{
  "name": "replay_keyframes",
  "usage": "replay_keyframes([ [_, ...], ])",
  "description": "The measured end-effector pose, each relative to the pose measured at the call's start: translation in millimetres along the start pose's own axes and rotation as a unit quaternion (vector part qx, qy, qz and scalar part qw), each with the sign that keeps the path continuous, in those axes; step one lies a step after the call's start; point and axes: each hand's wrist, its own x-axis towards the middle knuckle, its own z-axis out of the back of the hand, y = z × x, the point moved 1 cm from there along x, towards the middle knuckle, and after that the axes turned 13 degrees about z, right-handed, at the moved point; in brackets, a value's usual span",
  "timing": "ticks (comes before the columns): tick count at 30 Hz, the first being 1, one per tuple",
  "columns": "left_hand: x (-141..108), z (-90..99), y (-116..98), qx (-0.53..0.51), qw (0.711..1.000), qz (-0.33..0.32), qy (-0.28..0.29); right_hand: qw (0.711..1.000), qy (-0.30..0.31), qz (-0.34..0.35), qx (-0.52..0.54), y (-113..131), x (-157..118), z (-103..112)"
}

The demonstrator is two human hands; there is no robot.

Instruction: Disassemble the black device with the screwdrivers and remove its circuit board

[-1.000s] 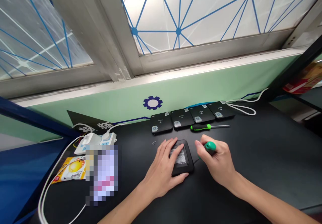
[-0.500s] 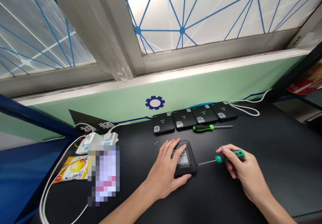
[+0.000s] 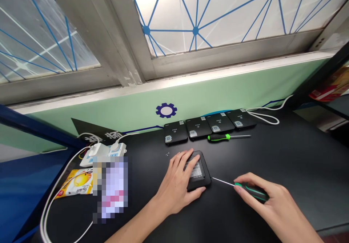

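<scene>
Here, right grip [image 3: 274, 201] holds screwdriver [image 3: 255, 192]; left grip [image 3: 176, 183] rests on device [image 3: 202, 174].

device [image 3: 201, 174]: matt plastic | held s/driver shaft [image 3: 223, 182]: shiny mtl | desk [image 3: 300, 163]: smooth

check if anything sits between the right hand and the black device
Nothing visible blocks the right hand from the black device; only the held screwdriver lies between them, tip near the device's right edge. The left hand covers its left part. The other screwdriver lies farther back.
</scene>
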Motion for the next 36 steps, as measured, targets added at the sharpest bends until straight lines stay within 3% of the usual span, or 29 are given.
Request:
replay_keyframes([
  [6, -1, -1.5, 1, 0.000, 1.000, 0.001, 0.002, 0.998, -0.028, 0.054, -0.031, 16, 2, 3],
  [13, -2, -0.2, 0, 0.002, 1.000, 0.003, 0.013, 0.998, -0.026, 0.046, -0.039, 29, 0, 16],
  [19, -5, 3.1, -3, -0.007, 1.000, -0.004, 0.005, 0.997, -0.033, 0.061, -0.026, 31, -8, 10],
  [25, -5, 0.3, 1, -0.017, 0.999, -0.021, -0.039, 1.000, -0.008, 0.011, -0.013, 23, -14, 10],
  [31, -1, 5.0, 6, -0.061, 0.993, -0.094, 0.042, 1.000, 0.013, 0.003, -0.025, 25, -11, 15],
  [36, -1, 4.9, 7, -0.069, 0.990, -0.101, 0.068, 0.999, 0.016, -0.010, -0.030, 19, -14, 16],
])
